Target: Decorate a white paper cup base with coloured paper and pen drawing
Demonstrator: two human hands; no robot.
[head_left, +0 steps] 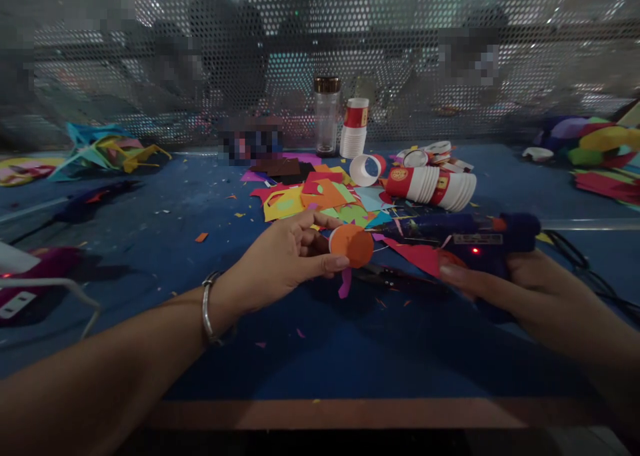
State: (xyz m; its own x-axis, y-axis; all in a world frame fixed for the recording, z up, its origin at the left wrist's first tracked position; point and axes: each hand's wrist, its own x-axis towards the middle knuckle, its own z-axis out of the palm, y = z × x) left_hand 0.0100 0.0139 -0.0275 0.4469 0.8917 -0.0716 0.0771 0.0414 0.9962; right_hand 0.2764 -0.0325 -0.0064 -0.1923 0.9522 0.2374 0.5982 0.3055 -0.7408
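My left hand (295, 253) pinches a small round piece faced with orange paper (353, 246) and edged in white, between thumb and fingers. A purple paper strip (344, 284) shows just below it. In my right hand (535, 289) is a dark blue glue gun (445, 231) with a lit red light; its nozzle points left, close to the orange piece. Red paper (417, 257) shows beneath the gun, near my right thumb; whether the thumb touches it I cannot tell. A dark tool (393, 278) lies under my hands, its kind unclear.
Coloured paper scraps (325, 196) lie ahead, beside tipped paper cups (430, 186) and a cup stack (354, 129). A clear bottle (327, 119) stands by the mesh screen (295, 56). Left are another dark tool (95, 199) and a power strip (35, 283); black cable (575, 256) lies right.
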